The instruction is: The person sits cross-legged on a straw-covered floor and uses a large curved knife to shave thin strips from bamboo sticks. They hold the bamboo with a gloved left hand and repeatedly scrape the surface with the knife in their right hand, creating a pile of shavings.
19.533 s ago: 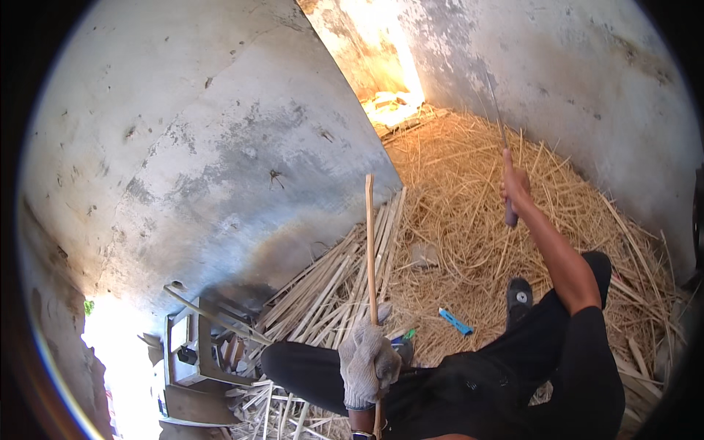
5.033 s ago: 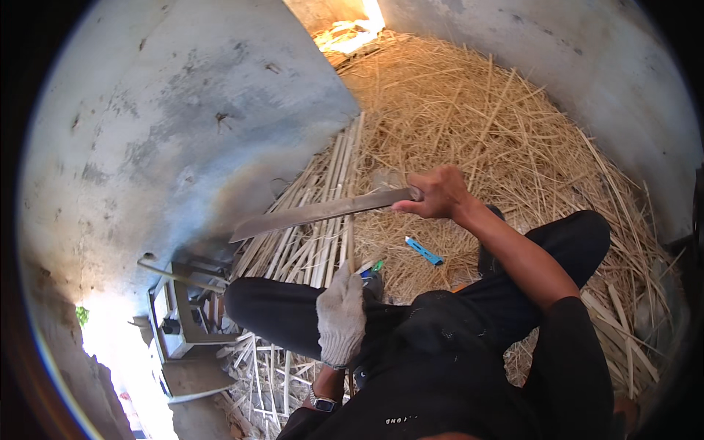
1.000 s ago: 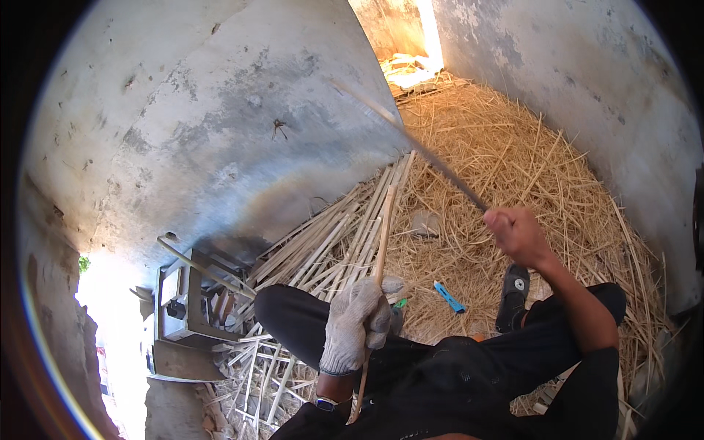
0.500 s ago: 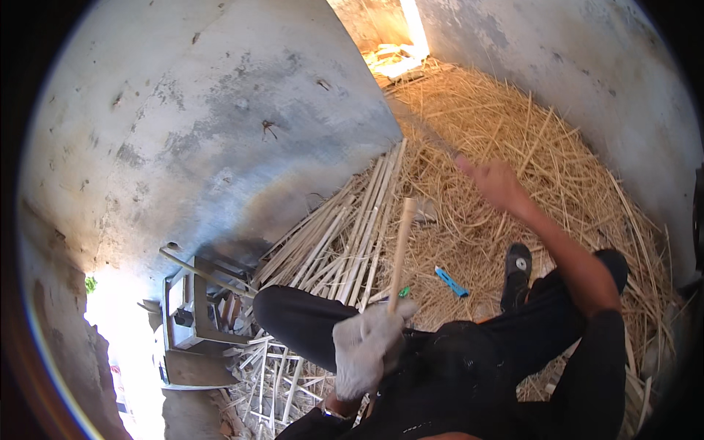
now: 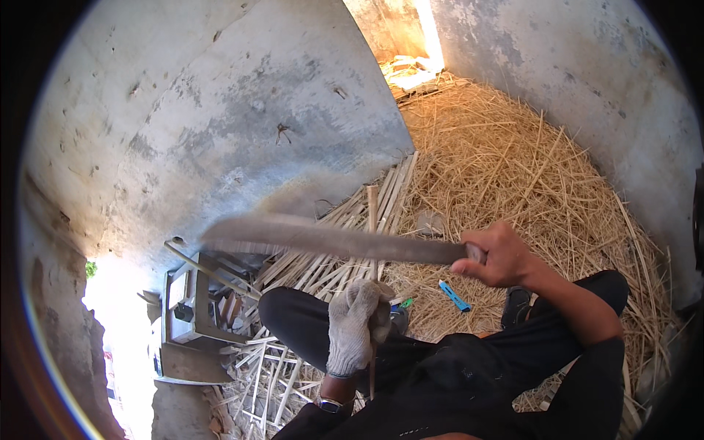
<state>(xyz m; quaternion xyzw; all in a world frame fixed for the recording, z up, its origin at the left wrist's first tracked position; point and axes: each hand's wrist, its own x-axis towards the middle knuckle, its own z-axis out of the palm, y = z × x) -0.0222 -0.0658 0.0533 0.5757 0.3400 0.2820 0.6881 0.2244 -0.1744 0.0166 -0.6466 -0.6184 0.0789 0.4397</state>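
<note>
My left hand [image 5: 353, 323], in a pale knitted work glove, is closed round a thin bamboo stick [image 5: 372, 205] that stands nearly upright above my lap. My bare right hand [image 5: 500, 257] grips the handle of a long machete [image 5: 323, 239]. The blade lies roughly level, pointing left, slightly blurred, and crosses in front of the stick above the glove. Whether blade and stick touch, I cannot tell. On the floor between my legs lies a blue utility knife [image 5: 455, 296], beside a small green object [image 5: 407, 302].
Split bamboo strips [image 5: 400, 180] lean in a bundle by the plastered wall [image 5: 220, 132]. Straw-like shavings [image 5: 506, 161] cover the floor ahead and right. A box-like frame [image 5: 194, 323] stands at the left, with more loose strips [image 5: 275, 385] near my left knee [image 5: 290, 319].
The machete has swung down and left, from pointing away up-left to lying level across the stick. My right hand has come lower. The stick stands straighter in my left hand.
</note>
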